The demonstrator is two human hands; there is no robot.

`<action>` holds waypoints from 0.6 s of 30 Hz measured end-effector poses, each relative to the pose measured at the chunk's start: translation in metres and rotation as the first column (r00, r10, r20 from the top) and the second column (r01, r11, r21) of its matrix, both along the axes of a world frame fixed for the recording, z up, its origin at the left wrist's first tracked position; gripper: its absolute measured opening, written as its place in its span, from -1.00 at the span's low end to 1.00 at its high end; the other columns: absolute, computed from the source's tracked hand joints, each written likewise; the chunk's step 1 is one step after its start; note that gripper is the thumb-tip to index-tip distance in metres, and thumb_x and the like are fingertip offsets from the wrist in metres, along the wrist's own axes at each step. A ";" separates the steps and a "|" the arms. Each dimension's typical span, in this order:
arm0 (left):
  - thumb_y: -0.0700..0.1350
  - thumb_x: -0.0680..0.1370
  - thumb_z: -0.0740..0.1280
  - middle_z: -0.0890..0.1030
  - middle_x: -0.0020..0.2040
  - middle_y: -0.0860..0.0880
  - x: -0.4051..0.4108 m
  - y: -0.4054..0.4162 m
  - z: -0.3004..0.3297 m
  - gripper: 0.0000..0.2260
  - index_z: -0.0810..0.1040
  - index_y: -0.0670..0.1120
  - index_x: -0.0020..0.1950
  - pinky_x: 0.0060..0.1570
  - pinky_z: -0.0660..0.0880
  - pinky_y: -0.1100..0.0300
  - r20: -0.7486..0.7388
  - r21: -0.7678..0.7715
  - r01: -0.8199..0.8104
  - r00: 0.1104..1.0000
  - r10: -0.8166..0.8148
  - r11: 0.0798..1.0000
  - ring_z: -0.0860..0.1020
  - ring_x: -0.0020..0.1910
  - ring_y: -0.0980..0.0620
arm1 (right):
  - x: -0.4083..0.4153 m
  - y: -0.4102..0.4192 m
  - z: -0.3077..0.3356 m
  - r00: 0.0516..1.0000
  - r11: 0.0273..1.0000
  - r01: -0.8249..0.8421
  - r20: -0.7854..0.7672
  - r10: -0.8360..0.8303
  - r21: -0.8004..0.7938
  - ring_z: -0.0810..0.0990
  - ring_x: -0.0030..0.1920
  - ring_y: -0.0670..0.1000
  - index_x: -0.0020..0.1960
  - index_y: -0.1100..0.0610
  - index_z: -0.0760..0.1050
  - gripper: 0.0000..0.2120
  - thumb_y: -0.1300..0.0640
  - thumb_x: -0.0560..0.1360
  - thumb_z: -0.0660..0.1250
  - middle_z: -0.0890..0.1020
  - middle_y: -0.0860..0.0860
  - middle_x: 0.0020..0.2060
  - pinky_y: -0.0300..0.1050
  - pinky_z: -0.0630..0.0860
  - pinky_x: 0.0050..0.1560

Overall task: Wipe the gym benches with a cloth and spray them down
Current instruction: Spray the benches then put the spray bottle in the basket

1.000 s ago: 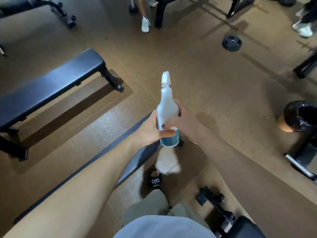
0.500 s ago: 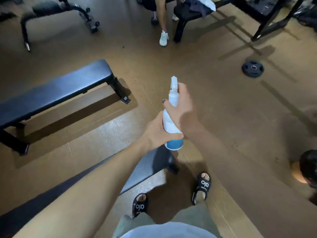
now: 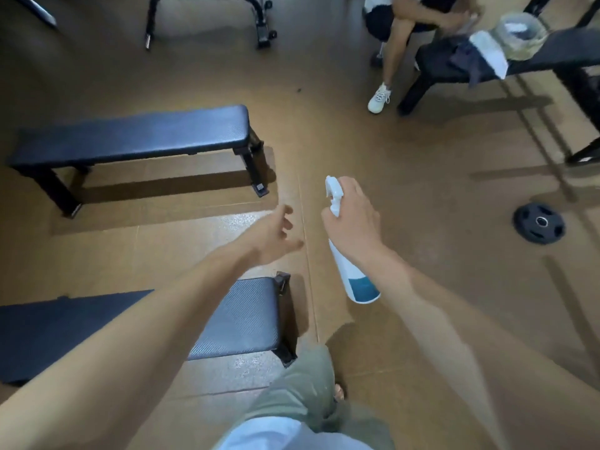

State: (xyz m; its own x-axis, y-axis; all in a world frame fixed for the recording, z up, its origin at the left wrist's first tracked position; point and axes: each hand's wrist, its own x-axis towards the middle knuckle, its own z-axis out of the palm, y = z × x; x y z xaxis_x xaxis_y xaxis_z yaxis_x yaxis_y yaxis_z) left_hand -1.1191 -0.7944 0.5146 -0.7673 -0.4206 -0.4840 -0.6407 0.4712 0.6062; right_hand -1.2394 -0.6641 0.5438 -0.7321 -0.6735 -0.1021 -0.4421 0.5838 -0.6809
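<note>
We note the spray bottle [image 3: 354,274] at centre frame, white with a blue band near its base, tilted so the trigger head points up and slightly left while the base hangs lower right, above the brown floor [image 3: 422,196]. The right hand [image 3: 354,219] grasps it around the neck, fingers curled over the trigger area. The left hand [image 3: 276,235] is just left of the bottle and apart from it, fingers spread and relaxed, holding nothing.

Below the left forearm, at lower left, lies the near bench [image 3: 246,316], its dark textured pad reaching about to mid-frame; the forearm covers part of it. The floor beside its right end looks glossy, possibly wet, though we cannot tell. A second flat bench [image 3: 139,134] stands at upper left, parallel to the first and well apart from it.

At upper right a third bench [image 3: 552,56] carries a white cloth [image 3: 490,51], a dark garment and a clear container [image 3: 519,34]. A seated person's leg and white shoe [image 3: 379,99] are just left of that bench. A black weight plate [image 3: 539,223] lies flat on the floor at the right edge.
</note>
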 end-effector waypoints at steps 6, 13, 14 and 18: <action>0.06 0.60 0.40 0.40 0.53 -0.09 -0.059 -0.087 -0.014 -0.35 0.21 -0.05 0.60 0.41 0.41 -0.06 -0.034 -0.221 -0.200 0.980 0.197 0.955 0.42 0.46 -0.12 | -0.068 -0.045 -0.010 0.988 0.987 -0.154 0.014 0.154 0.043 0.43 -0.11 0.11 0.03 0.12 0.33 -0.82 0.29 0.46 0.22 0.46 0.05 0.00 -0.09 0.31 -0.22; 0.22 0.58 0.35 0.34 0.56 -0.10 -0.120 -0.185 -0.041 -0.33 0.23 0.00 0.60 0.42 0.36 -0.15 0.051 -0.376 -0.344 0.919 0.390 0.860 0.35 0.50 -0.16 | -0.151 -0.140 -0.022 0.955 0.949 -0.293 -0.004 0.296 0.117 0.41 -0.18 0.00 0.16 0.03 0.31 -0.76 0.26 0.57 0.23 0.38 -0.08 0.00 -0.25 0.22 -0.32; 0.24 0.58 0.34 0.29 0.59 -0.10 -0.124 -0.198 -0.041 -0.31 0.20 0.00 0.62 0.45 0.32 -0.16 0.065 -0.391 -0.362 0.906 0.417 0.847 0.31 0.53 -0.17 | -0.161 -0.158 -0.022 0.947 0.940 -0.320 -0.002 0.323 0.118 0.43 -0.17 0.01 0.15 -0.01 0.28 -0.76 0.25 0.58 0.23 0.39 -0.09 0.01 -0.25 0.24 -0.32; 0.28 0.59 0.28 0.17 0.65 -0.12 -0.135 -0.252 -0.039 -0.26 0.10 0.00 0.65 0.52 0.20 -0.18 0.122 -0.391 -0.432 0.851 0.511 0.813 0.19 0.60 -0.18 | -0.193 -0.236 -0.022 0.917 0.908 -0.400 0.060 0.395 0.127 0.46 -0.17 -0.05 0.23 -0.03 0.30 -0.72 0.24 0.61 0.25 0.43 -0.07 0.01 -0.24 0.27 -0.30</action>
